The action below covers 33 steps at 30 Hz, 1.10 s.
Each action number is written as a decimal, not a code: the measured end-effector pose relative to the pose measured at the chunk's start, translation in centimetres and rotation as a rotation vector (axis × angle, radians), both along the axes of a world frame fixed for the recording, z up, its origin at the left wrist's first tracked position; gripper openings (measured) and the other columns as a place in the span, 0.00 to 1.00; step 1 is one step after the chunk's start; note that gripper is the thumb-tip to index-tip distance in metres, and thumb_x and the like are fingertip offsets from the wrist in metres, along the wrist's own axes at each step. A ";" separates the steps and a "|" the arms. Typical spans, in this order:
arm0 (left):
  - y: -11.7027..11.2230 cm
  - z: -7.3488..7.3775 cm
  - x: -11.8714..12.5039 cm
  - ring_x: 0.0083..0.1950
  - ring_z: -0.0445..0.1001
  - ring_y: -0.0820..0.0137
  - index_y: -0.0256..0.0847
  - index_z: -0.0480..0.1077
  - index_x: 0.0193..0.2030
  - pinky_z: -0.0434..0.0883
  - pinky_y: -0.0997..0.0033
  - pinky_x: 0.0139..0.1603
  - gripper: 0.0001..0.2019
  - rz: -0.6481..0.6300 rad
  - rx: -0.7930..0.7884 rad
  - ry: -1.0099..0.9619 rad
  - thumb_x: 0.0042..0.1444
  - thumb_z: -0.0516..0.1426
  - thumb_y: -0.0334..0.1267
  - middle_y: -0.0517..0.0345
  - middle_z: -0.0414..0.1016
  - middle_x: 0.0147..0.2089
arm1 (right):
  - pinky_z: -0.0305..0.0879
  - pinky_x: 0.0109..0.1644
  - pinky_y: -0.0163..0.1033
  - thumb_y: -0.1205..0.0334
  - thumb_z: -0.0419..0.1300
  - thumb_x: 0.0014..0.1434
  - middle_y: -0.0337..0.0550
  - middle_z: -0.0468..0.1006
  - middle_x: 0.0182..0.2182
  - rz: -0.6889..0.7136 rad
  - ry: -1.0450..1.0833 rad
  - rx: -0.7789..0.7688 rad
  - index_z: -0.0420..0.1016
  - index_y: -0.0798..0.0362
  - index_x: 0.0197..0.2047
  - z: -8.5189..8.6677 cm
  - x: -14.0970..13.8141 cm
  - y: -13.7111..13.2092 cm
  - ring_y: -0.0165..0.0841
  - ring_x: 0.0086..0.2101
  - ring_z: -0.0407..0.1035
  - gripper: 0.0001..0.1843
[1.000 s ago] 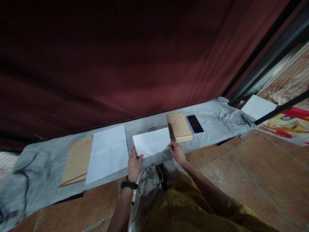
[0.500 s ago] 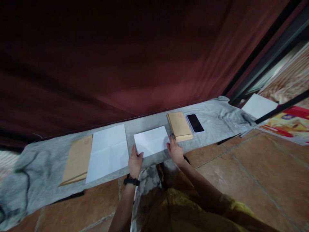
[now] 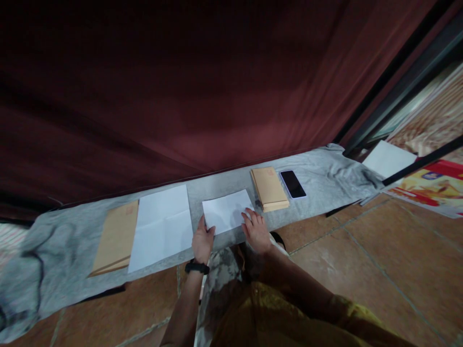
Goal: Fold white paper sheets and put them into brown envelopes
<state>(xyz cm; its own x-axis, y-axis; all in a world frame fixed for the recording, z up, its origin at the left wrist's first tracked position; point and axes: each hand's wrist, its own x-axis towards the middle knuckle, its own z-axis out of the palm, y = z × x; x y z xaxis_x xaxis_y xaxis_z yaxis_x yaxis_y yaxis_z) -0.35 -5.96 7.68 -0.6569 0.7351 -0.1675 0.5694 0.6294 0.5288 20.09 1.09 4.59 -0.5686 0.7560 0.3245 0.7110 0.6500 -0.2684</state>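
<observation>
A folded white sheet of paper (image 3: pixel 226 209) lies on the grey cloth in front of me. At its lower left corner my left hand (image 3: pixel 203 241) grips the edge, thumb on top and index finger along the side. My right hand (image 3: pixel 256 232) rests on the paper's lower right part, fingers spread and laid on its surface, holding nothing. Just beyond that hand is a stack of brown envelopes (image 3: pixel 269 187). Left of the folded paper, a larger white sheet (image 3: pixel 162 226) with a crease across it lies open, partly over other brown envelopes (image 3: pixel 117 236).
A phone (image 3: pixel 292 184) with a dark screen lies right of the envelope stack. The grey cloth (image 3: pixel 321 176) covers a long narrow surface against a dark red curtain (image 3: pixel 217 115). Tiled floor (image 3: pixel 336 260) runs below it. A colourful printed box (image 3: pixel 434 185) stands at far right.
My right hand has moved left and down from the paper's right edge onto its surface, fingers now spread. The paper has shifted very slightly; my left hand stays at its corner.
</observation>
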 end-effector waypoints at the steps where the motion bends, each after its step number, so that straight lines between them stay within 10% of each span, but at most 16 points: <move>1: 0.0 0.0 0.0 0.41 0.80 0.61 0.40 0.58 0.70 0.72 0.66 0.40 0.30 -0.003 0.000 -0.003 0.61 0.57 0.39 0.53 0.81 0.41 | 0.58 0.64 0.53 0.60 0.48 0.72 0.53 0.62 0.67 0.067 0.012 0.011 0.66 0.54 0.66 0.0 -0.3 -0.3 0.46 0.62 0.59 0.23; 6: 0.2 0.0 0.0 0.41 0.80 0.63 0.41 0.58 0.70 0.72 0.66 0.42 0.30 -0.006 0.001 -0.009 0.61 0.57 0.39 0.52 0.81 0.43 | 0.50 0.71 0.55 0.56 0.49 0.72 0.48 0.59 0.70 0.253 0.004 -0.005 0.63 0.52 0.69 -0.8 -1.3 -0.7 0.43 0.68 0.52 0.25; 33: 0.1 0.9 1.5 0.47 0.79 0.56 0.40 0.56 0.71 0.73 0.60 0.46 0.30 0.069 -0.049 0.023 0.63 0.54 0.39 0.45 0.80 0.48 | 0.42 0.72 0.61 0.53 0.49 0.72 0.46 0.60 0.70 0.239 -0.099 -0.014 0.62 0.48 0.70 -1.4 -0.9 -0.3 0.43 0.68 0.54 0.25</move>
<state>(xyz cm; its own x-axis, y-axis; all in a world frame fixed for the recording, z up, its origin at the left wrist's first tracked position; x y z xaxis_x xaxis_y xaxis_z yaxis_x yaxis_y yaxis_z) 1.19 -5.87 8.61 -0.7097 0.6792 -0.1870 0.5353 0.6925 0.4836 19.21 0.79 3.22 -0.7599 0.6007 0.2484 0.5612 0.7991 -0.2155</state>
